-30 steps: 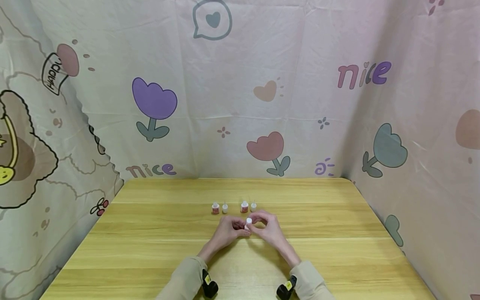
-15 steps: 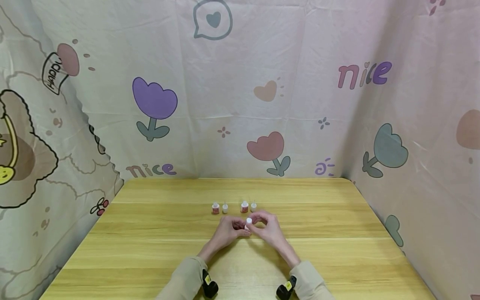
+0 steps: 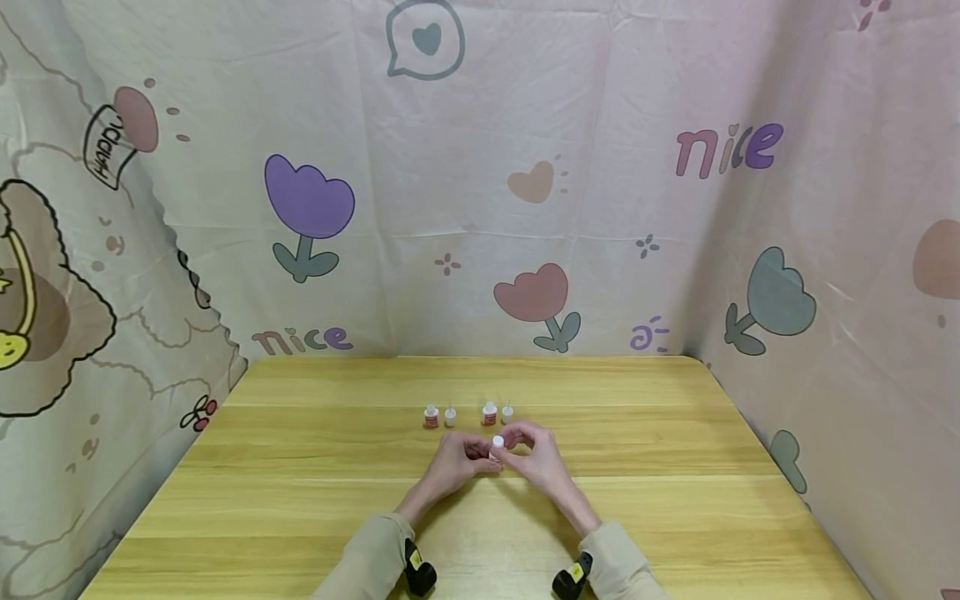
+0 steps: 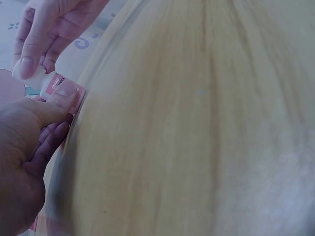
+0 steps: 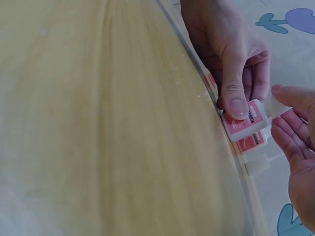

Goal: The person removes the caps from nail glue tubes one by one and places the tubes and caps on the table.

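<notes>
A small white bottle with a pink label stands upright near the middle of the table. My left hand pinches its body, the thumb lying across the label. On top is a white cap, which my right hand holds between thumb and fingers. In the left wrist view the left hand is at the lower left and the right hand comes in from above. Fingers cover part of the label and cap. Whether the cap is loose or tight, I cannot tell.
Beyond the hands stand two similar pink-labelled bottles, a left bottle and a right bottle. To the right of each is a small white piece with a thin stem, the left piece and the right piece. A printed curtain hangs behind.
</notes>
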Available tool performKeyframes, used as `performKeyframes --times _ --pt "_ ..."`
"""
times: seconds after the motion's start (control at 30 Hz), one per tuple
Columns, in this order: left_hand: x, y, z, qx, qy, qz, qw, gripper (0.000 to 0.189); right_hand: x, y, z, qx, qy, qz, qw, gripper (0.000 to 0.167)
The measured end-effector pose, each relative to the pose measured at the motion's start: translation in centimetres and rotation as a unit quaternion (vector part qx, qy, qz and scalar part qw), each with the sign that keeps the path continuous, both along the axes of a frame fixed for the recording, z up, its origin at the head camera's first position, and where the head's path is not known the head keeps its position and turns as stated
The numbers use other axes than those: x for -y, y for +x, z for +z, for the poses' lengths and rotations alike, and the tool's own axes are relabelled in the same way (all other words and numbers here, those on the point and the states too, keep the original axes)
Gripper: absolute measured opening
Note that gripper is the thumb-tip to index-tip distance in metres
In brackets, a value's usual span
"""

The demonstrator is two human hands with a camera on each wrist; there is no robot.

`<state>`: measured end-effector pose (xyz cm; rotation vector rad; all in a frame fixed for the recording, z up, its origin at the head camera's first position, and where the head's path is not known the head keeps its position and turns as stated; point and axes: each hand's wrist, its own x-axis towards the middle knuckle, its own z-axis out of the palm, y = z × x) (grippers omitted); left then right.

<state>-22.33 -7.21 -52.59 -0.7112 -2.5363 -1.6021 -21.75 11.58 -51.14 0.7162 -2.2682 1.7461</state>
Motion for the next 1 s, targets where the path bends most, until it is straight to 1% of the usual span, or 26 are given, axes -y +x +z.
performKeyframes --times 0.1,0.3,0.5,0.57,0.67,0.8,0.93,1.0 --pt "0.0 0.0 0.0 0.000 -0.001 0.002 1.0000 0.012 0.0 0.1 0.1 0.000 0.005 0.000 1.0000 0.020" --pt "0.0 0.0 0.0 0.000 -0.003 0.003 1.0000 0.014 0.0 0.1 0.1 0.000 0.002 0.012 0.9999 0.025" --pt "0.0 -0.1 -0.1 -0.008 0.002 -0.005 1.0000 0.012 0.0 0.1 0.2 0.021 0.016 0.002 0.9997 0.028" --pt "0.1 -0.1 -0.1 -0.011 0.003 -0.009 0.9999 0.012 0.1 0.3 0.7 0.026 0.025 -0.002 0.9993 0.026" --pt "0.1 -0.2 -0.2 -0.009 0.000 -0.011 0.9999 0.013 0.2 0.9 1.8 0.027 0.029 0.002 0.9992 0.023" --pt "0.1 -0.2 -0.1 0.003 -0.005 -0.003 1.0000 0.014 0.3 1.8 3.2 0.028 0.021 0.010 0.9993 0.020" --pt "0.0 -0.1 -0.1 0.000 -0.003 0.001 1.0000 0.013 0.3 2.0 3.4 0.031 0.012 0.012 0.9994 0.022" --pt "0.0 -0.1 -0.1 -0.003 -0.001 0.001 1.0000 0.012 0.2 2.0 3.4 0.039 0.010 0.011 0.9991 0.023"
